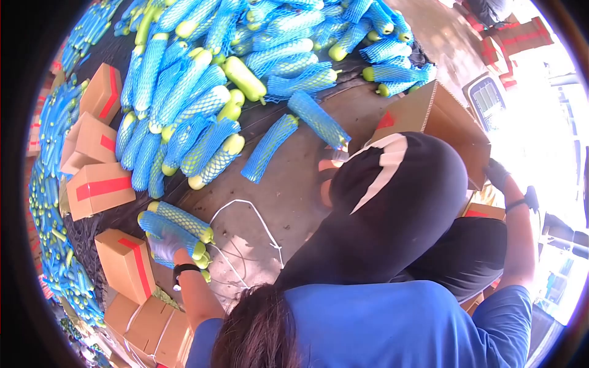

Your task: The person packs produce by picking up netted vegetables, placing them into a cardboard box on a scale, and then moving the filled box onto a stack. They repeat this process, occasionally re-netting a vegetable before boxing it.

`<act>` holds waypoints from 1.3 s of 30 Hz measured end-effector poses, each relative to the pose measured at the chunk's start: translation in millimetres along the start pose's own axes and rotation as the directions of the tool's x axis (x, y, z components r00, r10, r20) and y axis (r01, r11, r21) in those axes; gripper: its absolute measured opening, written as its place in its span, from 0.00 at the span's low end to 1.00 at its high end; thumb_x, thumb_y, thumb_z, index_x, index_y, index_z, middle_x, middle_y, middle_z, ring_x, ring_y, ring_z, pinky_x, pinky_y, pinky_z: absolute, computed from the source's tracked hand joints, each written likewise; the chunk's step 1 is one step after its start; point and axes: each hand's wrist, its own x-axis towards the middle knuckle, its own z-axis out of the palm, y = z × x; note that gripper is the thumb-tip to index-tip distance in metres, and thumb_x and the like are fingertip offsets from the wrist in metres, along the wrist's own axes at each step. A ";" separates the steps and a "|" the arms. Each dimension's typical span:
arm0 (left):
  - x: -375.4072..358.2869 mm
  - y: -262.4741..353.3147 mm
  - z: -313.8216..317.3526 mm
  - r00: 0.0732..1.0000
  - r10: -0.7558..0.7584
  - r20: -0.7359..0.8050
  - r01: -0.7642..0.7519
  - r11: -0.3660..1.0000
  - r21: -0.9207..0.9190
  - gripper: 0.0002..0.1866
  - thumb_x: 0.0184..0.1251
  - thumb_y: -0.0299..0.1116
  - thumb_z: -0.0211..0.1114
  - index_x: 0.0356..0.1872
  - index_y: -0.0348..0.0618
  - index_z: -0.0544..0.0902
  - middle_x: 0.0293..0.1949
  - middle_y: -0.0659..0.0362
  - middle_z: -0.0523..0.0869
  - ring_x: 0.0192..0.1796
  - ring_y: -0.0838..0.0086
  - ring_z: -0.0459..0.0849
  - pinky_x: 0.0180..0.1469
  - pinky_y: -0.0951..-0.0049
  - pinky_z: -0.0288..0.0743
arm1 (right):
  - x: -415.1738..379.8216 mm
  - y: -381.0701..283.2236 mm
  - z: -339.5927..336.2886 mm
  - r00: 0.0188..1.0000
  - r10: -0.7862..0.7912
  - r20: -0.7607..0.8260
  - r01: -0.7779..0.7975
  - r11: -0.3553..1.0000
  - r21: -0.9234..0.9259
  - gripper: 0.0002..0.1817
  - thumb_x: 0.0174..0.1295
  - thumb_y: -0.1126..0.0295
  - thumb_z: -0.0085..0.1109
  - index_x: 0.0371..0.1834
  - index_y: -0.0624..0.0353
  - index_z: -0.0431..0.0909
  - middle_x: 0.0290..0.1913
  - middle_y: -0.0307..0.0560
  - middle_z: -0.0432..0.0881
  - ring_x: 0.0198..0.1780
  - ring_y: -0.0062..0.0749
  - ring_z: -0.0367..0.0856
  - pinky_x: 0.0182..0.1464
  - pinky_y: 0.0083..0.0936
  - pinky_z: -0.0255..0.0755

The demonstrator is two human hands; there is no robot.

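Observation:
My left hand, in a pale glove with a dark band at the wrist, is closed on gourds in blue foam netting at the lower left. Several green gourd ends stick out to the right of it. On the right, my right hand, in a dark glove, is at the near edge of an open cardboard box; its fingers are partly hidden. My bent knee covers part of the box. Two netted gourds lie on the ground left of the knee.
A large heap of netted gourds fills the top. Closed boxes with red tape line the left side, and tied boxes stand lower left. White cord lies on the ground. Part of a person shows at the top right.

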 end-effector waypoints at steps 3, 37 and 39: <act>-96.7 148.0 98.8 0.583 0.773 0.250 -0.812 0.564 0.148 0.18 0.52 0.28 0.69 0.46 0.32 0.84 0.42 0.42 0.86 0.46 0.47 0.84 0.56 0.55 0.77 | -15.1 -35.1 -14.3 0.989 0.124 0.086 -0.132 0.987 0.091 0.22 0.66 0.65 0.53 0.59 0.65 0.79 0.50 0.57 0.87 0.48 0.42 0.87 0.56 0.35 0.78; -434.0 484.1 246.4 -0.314 0.934 -0.170 -0.402 -0.292 -0.868 0.19 0.60 0.36 0.68 0.52 0.70 0.78 0.60 0.58 0.77 0.64 0.60 0.75 0.65 0.51 0.69 | -39.0 -252.4 -144.5 0.584 -0.781 -0.221 0.193 -0.131 0.972 0.42 0.55 0.49 0.71 0.67 0.64 0.69 0.57 0.49 0.81 0.57 0.35 0.81 0.59 0.33 0.77; -405.5 471.2 236.9 -0.314 0.938 -0.144 -0.591 -0.312 -0.744 0.22 0.55 0.36 0.74 0.52 0.48 0.79 0.52 0.53 0.81 0.55 0.54 0.79 0.55 0.56 0.73 | -45.5 -229.7 -146.9 0.641 -0.744 -0.191 0.303 0.017 0.953 0.48 0.48 0.48 0.76 0.69 0.65 0.67 0.56 0.48 0.81 0.57 0.35 0.80 0.59 0.32 0.76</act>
